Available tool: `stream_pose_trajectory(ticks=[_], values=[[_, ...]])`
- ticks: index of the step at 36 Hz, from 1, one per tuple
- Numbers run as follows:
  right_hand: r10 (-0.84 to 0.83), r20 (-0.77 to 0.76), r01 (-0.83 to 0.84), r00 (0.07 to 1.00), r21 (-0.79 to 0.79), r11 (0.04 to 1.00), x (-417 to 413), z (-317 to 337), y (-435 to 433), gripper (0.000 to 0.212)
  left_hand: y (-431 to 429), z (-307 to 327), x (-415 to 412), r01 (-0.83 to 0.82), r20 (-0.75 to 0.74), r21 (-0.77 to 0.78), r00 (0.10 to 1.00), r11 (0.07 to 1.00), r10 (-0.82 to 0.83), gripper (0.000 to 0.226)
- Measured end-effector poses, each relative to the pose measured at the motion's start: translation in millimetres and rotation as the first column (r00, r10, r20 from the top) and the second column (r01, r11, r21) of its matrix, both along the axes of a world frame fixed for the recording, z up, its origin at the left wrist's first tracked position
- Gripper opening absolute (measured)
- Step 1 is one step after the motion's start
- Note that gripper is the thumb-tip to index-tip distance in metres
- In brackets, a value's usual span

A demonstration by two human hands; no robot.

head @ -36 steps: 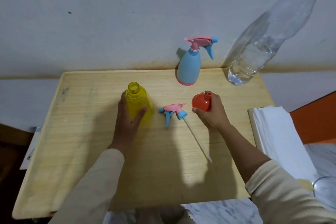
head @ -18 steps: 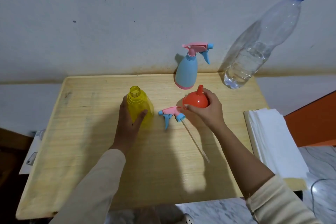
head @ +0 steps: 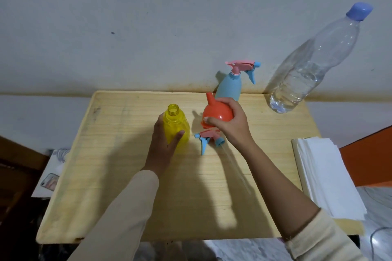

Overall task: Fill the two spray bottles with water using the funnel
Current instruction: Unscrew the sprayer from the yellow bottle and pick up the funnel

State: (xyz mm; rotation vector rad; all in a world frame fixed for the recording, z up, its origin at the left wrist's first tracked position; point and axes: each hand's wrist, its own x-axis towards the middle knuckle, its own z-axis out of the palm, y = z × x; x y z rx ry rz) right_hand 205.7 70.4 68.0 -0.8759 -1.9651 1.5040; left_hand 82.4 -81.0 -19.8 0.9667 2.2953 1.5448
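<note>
Head camera: the left hand [head: 164, 146] wraps around the yellow spray bottle [head: 177, 127], which stands on the wooden bench [head: 106, 176] with its top off. The right hand [head: 231, 125] holds the orange funnel [head: 216, 112] just beside it, thin end pointing up. The pink and blue spray top [head: 209, 137] lies on the bench under that hand. The blue spray bottle [head: 230, 85] stands at the back by the wall. The big water bottle [head: 307, 72], cap on, stands to its right.

The right hand [head: 231, 127] covers part of the funnel [head: 216, 112] and of the loose sprayer [head: 204, 141] beneath, and both hide the blue bottle [head: 230, 85]'s base. At 8 o'clock the phone [head: 49, 182] is blurred.
</note>
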Motion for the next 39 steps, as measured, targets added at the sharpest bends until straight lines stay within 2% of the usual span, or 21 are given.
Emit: stream_pose_trajectory(ticks=[6, 14, 24, 31, 35, 37, 39], values=[[0.074, 0.071, -0.083, 0.995, 0.144, 0.986, -20, 21, -9, 0.065, -1, 5, -1, 0.04, 0.017, 0.038, 0.999, 0.998, -0.041, 0.075], [0.188, 0.124, -0.223, 0.974, 0.402, 0.888, -42, 41, -13, 0.056, 1, 4, -5, 0.045, 0.005, -0.005, 0.999, 0.999, -0.045, 0.079], [0.275, 0.279, -0.384, 0.92, 0.511, 0.769, -53, 52, -13, 0.04, 3, 4, -5, 0.009, 0.038, -0.028, 0.999, 1.0, -0.008, 0.081], [0.211, 0.441, -0.475, 0.872, 0.66, 0.582, -68, 63, -19, 0.032, 4, 4, -6, 0.007, 0.036, -0.027, 0.999, 1.0, -0.006, 0.083], [0.179, 0.539, -0.554, 0.823, 0.691, 0.465, -80, 71, -23, 0.036, 4, 4, -5, -0.01, 0.065, -0.045, 0.998, 0.999, 0.013, 0.088], [0.174, 0.547, -0.56, 0.819, 0.693, 0.455, -86, 71, -26, 0.042, 4, 5, -4, -0.01, 0.077, -0.045, 0.997, 0.999, 0.013, 0.089], [0.205, 0.526, -0.552, 0.825, 0.677, 0.487, -90, 69, -29, 0.049, 4, 4, -5, -0.001, 0.08, -0.034, 0.997, 0.999, 0.004, 0.089]])
